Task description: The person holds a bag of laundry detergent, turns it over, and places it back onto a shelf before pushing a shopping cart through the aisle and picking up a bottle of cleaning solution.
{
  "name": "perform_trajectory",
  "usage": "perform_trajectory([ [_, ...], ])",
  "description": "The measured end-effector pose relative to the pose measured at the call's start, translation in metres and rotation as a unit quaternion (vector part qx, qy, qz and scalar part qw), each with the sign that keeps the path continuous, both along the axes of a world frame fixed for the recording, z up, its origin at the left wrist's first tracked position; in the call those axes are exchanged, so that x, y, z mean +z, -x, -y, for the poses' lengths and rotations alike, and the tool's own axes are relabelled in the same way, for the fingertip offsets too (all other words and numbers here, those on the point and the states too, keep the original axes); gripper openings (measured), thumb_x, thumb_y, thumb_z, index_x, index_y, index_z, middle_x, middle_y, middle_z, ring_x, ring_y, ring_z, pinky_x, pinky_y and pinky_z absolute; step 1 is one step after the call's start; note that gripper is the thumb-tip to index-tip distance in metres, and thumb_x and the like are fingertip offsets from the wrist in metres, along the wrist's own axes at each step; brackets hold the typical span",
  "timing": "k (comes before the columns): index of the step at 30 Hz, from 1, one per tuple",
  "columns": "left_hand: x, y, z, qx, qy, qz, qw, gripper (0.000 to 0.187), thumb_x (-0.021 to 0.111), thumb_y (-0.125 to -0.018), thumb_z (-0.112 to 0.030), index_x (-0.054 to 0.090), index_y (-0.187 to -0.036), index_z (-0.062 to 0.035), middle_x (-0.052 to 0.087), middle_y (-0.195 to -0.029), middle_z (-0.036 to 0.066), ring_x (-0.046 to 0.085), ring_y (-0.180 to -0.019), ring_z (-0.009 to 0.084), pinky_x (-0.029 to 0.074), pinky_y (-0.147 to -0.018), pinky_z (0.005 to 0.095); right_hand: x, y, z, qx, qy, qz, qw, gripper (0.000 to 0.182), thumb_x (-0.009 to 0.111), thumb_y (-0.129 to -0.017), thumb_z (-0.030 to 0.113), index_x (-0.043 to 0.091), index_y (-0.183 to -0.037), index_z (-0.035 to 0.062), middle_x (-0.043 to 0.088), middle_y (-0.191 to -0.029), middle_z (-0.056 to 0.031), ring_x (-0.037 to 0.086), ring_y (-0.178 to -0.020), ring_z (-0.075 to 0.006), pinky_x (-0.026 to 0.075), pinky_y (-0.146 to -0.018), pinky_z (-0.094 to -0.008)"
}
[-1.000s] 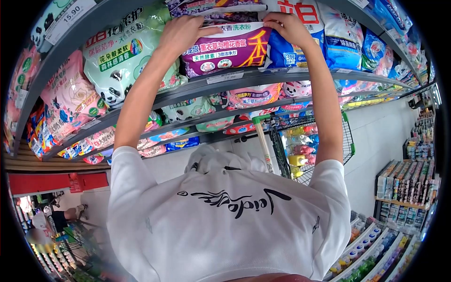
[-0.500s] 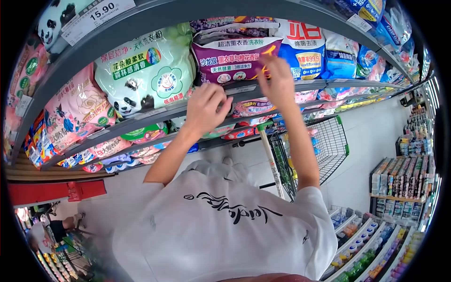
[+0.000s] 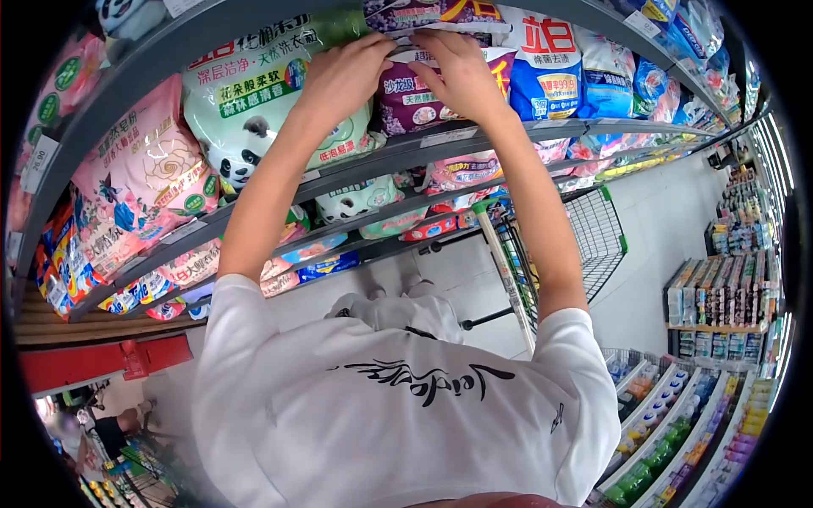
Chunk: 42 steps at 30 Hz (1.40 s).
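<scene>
A purple laundry powder bag [image 3: 406, 110] sits upright on the shelf, its top edge under both hands. My left hand [image 3: 349, 72] is closed at the bag's upper left corner, fingers bent over the edge. My right hand [image 3: 464, 74] grips the top further right, fingers over the edge and thumb against the front. Both hands cover part of the printing. On the left stands a pale green laundry powder bag [image 3: 254, 93] with a panda, partly behind my left forearm. To the right is a blue and white detergent bag [image 3: 546, 76]. Another purple bag [image 3: 398, 15] shows behind.
The grey shelf edge [image 3: 449, 135] with price labels runs below the bags, and lower shelves hold more packs. A wire shopping cart [image 3: 593, 229] stands at my right. Behind me are bottle racks [image 3: 677, 423]. Another person [image 3: 110, 432] is at the lower left.
Both hands have moved up and inward to the purple bag's top edge. My left hand was in front of the shelf edge; my right hand was at the bag's right side.
</scene>
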<state>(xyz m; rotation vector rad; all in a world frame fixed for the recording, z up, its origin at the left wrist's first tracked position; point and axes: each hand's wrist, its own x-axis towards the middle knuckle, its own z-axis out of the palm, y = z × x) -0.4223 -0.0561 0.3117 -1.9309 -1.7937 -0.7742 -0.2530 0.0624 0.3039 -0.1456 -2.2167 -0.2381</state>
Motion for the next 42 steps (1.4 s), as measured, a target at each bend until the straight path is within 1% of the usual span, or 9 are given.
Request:
perform_trajectory([
  [3, 0.000, 0.009, -0.010, 0.019, 0.082, -0.048, 0.995, 0.020, 0.054, -0.090, -0.021, 0.066, -0.103, -0.0100, 0.064, -0.104, 0.002, 0.063, -0.088, 0.0286, 0.052, -0.071, 0.0400, 0.005, 0.012, -0.015, 0.009, -0.017, 0.041, 0.999, 0.028, 0.066, -0.082, 0.025, 0.066, -0.103, 0.0066, 0.065, -0.102, -0.0111, 0.061, -0.096, -0.0271, 0.045, -0.085, -0.0385],
  [6, -0.005, 0.015, -0.014, -0.003, 0.056, -0.031, 0.998, 0.019, 0.056, -0.089, -0.022, 0.067, -0.099, -0.0091, 0.066, -0.100, 0.003, 0.064, -0.086, 0.0289, 0.051, -0.071, 0.0400, 0.015, 0.003, -0.008, 0.004, 0.099, 0.083, 0.992, 0.024, 0.068, -0.081, 0.025, 0.070, -0.098, 0.0076, 0.067, -0.091, -0.0119, 0.063, -0.089, -0.0279, 0.048, -0.082, -0.0397],
  [7, -0.003, 0.016, -0.016, -0.010, 0.049, 0.002, 0.999, 0.019, 0.058, -0.088, -0.022, 0.068, -0.096, -0.0084, 0.066, -0.098, 0.003, 0.064, -0.085, 0.0287, 0.050, -0.071, 0.0394, 0.011, 0.004, -0.013, 0.041, 0.063, 0.058, 0.995, 0.024, 0.069, -0.080, 0.026, 0.071, -0.095, 0.0080, 0.067, -0.083, -0.0132, 0.063, -0.086, -0.0291, 0.050, -0.079, -0.0396],
  [11, -0.003, 0.014, -0.020, -0.049, 0.050, 0.112, 0.991, 0.018, 0.063, -0.083, -0.023, 0.070, -0.090, -0.0069, 0.067, -0.089, 0.009, 0.065, -0.082, 0.0287, 0.050, -0.071, 0.0396, 0.013, 0.001, -0.009, 0.026, 0.006, 0.070, 0.997, 0.020, 0.069, -0.080, 0.021, 0.070, -0.090, 0.0037, 0.065, -0.082, -0.0132, 0.061, -0.079, -0.0306, 0.049, -0.073, -0.0376],
  [19, -0.003, 0.014, -0.018, -0.057, 0.056, 0.217, 0.973, 0.017, 0.065, -0.083, -0.018, 0.070, -0.093, -0.0053, 0.070, -0.083, 0.009, 0.066, -0.072, 0.0218, 0.048, -0.065, 0.0313, -0.007, 0.004, -0.026, -0.011, 0.093, 0.073, 0.993, 0.017, 0.061, -0.088, 0.024, 0.066, -0.090, 0.0082, 0.066, -0.084, -0.0116, 0.064, -0.075, -0.0308, 0.051, -0.067, -0.0390],
  [25, -0.013, 0.030, -0.027, -0.041, -0.044, 0.186, 0.981, 0.019, 0.062, -0.086, -0.015, 0.068, -0.100, -0.0052, 0.070, -0.086, 0.011, 0.067, -0.076, 0.0233, 0.049, -0.069, 0.0319, -0.017, 0.011, -0.043, 0.016, 0.080, 0.031, 0.996, 0.023, 0.063, -0.086, 0.034, 0.068, -0.091, 0.0114, 0.067, -0.076, -0.0101, 0.064, -0.070, -0.0313, 0.051, -0.062, -0.0403],
  [34, 0.002, 0.011, -0.012, 0.000, 0.028, 0.129, 0.991, 0.027, 0.061, -0.087, -0.030, 0.068, -0.103, -0.0091, 0.068, -0.097, 0.006, 0.066, -0.084, 0.0270, 0.049, -0.073, 0.0341, -0.009, -0.020, -0.048, -0.037, 0.047, 0.022, 0.998, 0.026, 0.062, -0.087, 0.029, 0.069, -0.091, 0.0043, 0.068, -0.082, -0.0127, 0.065, -0.078, -0.0306, 0.050, -0.074, -0.0394],
  [35, -0.003, 0.010, -0.018, -0.001, -0.001, 0.114, 0.993, 0.027, 0.063, -0.084, -0.034, 0.071, -0.095, -0.0104, 0.067, -0.092, 0.005, 0.065, -0.084, 0.0261, 0.050, -0.069, 0.0355, -0.010, -0.023, -0.052, -0.032, 0.048, 0.019, 0.998, 0.026, 0.061, -0.087, 0.029, 0.069, -0.091, 0.0044, 0.068, -0.083, -0.0127, 0.065, -0.077, -0.0305, 0.050, -0.073, -0.0393],
  [42, -0.005, 0.015, -0.031, 0.009, 0.047, 0.052, 0.997, 0.021, 0.060, -0.087, -0.027, 0.070, -0.092, -0.0098, 0.064, -0.092, 0.006, 0.063, -0.084, 0.0290, 0.048, -0.071, 0.0380, -0.024, -0.029, -0.081, -0.069, 0.036, 0.017, 0.997, 0.030, 0.062, -0.086, 0.040, 0.071, -0.089, 0.0111, 0.068, -0.076, -0.0106, 0.065, -0.071, -0.0283, 0.049, -0.071, -0.0393],
])
